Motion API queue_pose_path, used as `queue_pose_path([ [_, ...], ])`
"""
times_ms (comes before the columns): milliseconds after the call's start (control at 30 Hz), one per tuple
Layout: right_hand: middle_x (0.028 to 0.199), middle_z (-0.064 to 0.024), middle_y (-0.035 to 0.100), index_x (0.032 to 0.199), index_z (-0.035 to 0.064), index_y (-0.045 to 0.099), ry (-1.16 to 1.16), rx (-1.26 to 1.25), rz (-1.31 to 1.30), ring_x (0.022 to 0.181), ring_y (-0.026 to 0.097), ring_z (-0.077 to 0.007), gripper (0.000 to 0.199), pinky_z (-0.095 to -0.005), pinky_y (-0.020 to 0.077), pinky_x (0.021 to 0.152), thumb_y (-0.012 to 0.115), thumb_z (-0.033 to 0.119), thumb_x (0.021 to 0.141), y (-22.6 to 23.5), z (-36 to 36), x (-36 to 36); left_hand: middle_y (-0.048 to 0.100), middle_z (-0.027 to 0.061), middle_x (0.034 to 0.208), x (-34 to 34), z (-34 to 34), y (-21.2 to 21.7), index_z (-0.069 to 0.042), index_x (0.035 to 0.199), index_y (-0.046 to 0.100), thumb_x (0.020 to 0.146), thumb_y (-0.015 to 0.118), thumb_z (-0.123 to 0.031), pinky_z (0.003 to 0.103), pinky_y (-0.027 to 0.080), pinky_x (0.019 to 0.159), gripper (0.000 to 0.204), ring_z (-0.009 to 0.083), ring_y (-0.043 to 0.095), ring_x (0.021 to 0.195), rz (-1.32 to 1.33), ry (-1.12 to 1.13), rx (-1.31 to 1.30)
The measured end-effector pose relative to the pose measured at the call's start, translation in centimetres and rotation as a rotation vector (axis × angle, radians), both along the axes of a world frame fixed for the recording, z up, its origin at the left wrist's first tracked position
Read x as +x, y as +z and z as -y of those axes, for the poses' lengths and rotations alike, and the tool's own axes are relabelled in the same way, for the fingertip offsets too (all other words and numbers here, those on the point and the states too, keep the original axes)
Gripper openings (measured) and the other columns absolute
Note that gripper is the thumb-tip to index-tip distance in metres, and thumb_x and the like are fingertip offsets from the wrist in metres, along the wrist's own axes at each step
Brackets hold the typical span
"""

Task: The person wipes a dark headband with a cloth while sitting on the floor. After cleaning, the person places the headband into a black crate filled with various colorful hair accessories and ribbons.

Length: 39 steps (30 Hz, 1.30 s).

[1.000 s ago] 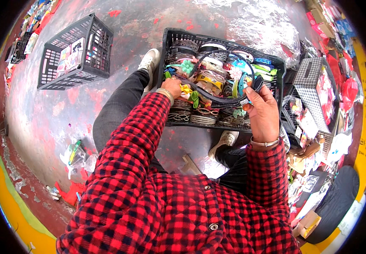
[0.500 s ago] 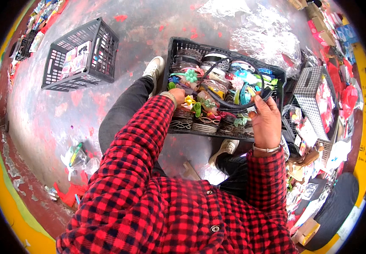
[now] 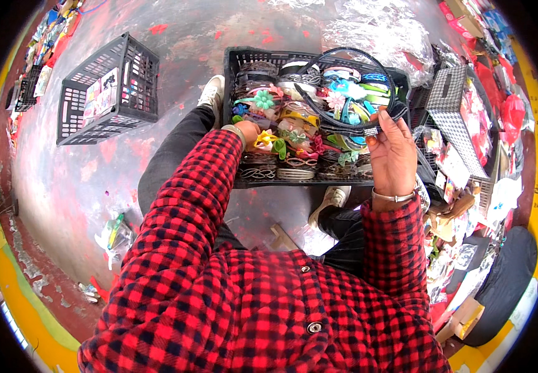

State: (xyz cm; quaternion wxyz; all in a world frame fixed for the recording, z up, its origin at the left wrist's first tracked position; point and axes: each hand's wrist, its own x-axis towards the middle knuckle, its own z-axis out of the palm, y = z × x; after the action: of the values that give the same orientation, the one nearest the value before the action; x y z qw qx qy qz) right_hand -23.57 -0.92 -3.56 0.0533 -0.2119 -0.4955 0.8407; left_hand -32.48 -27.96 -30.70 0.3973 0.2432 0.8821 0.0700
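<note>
1. Right hand (image 3: 392,156), right of centre: the fingers are pinched on one end of a dark headband (image 3: 350,93), which arcs up and leftward over the crate. Holding it by the end lets the hoop hang free of the other pieces, apparently to lift it out or look it over.
2. Left hand (image 3: 248,132), centre of the frame: mostly covered by the red-and-black checked sleeve (image 3: 185,205) and sunk among the contents of the crate. It touches a yellow hair ornament (image 3: 266,139); whether the fingers are closed on it cannot be told.
3. Black plastic crate (image 3: 238,62), upper centre: packed with headbands and hair accessories standing on edge in rows, so each colour shows at the top. It sits on the painted floor between the person's feet, within reach of both hands; a white shoe (image 3: 210,93) lies at its left wall.
4. Second black crate (image 3: 104,90), upper left: well apart from the hands, holding flat printed cards whose detail is too small to read.
5. Patterned box (image 3: 449,99) and loose packaged goods, right edge: bent by the lens and crowded; individual items are hard to make out.
6. Hidden or cut off: the crate's near wall is partly covered by the arms, and its lower layers cannot be seen.
</note>
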Motion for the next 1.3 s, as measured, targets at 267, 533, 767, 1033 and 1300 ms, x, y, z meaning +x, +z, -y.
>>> queue_pose_path([
  [267,0.089,0.0006,0.062,0.100,0.0071,0.060,0.106,0.056,0.055,0.077,0.055,-0.0065,0.016,-0.0211,0.0404,0.060,0.061,0.010,0.085,-0.5,1.1,0.4,0.064,0.0145,0.096,2.1,0.1,-0.4,-0.010,0.103,0.060,0.065,0.074,-0.022,0.036,0.048,0.079,0.042,0.0305,0.061,0.092,-0.067,0.231,0.103],
  [533,0.083,0.0041,0.057,0.095,0.0071,0.061,0.274,0.440,0.121,0.071,0.049,-0.0050,0.017,-0.0204,0.0388,0.059,0.063,0.017,0.083,-3.8,3.3,-0.7,0.061,0.0198,0.104,3.3,0.0,-1.5,-0.005,0.111,0.054,0.070,0.073,-0.039,0.039,0.047,0.083,0.056,0.0340,0.059,0.098,-0.084,0.328,0.271],
  [767,0.082,0.0023,0.059,0.094,0.0052,0.062,0.262,0.460,0.122,0.069,0.051,-0.0054,0.017,-0.0202,0.0405,0.058,0.064,0.016,0.082,-3.9,3.4,-0.4,0.061,0.0186,0.099,3.0,0.1,2.3,-0.006,0.102,0.061,0.071,0.070,-0.025,0.038,0.045,0.085,0.038,0.0336,0.057,0.097,-0.281,0.275,0.202],
  [1033,0.080,0.0030,0.060,0.090,0.0070,0.062,0.112,0.292,0.001,0.070,0.052,-0.0046,0.013,-0.0195,0.0393,0.057,0.066,0.015,0.081,-1.3,0.6,-0.7,0.062,0.0194,0.094,6.5,-2.9,6.9,-0.006,0.093,0.064,0.079,0.050,-0.013,0.041,0.046,0.080,0.021,0.0353,0.058,0.090,-0.303,0.322,0.292],
  [1300,0.091,0.0011,0.063,0.101,0.0061,0.060,0.095,0.235,-0.067,0.082,0.057,-0.0074,0.017,-0.0212,0.0422,0.059,0.061,0.009,0.084,2.1,-0.4,1.3,0.039,0.0206,0.133,7.2,-10.0,5.2,0.000,0.125,0.042,0.082,0.050,-0.017,0.039,0.026,0.106,0.046,0.0318,0.034,0.127,-0.355,0.167,0.362],
])
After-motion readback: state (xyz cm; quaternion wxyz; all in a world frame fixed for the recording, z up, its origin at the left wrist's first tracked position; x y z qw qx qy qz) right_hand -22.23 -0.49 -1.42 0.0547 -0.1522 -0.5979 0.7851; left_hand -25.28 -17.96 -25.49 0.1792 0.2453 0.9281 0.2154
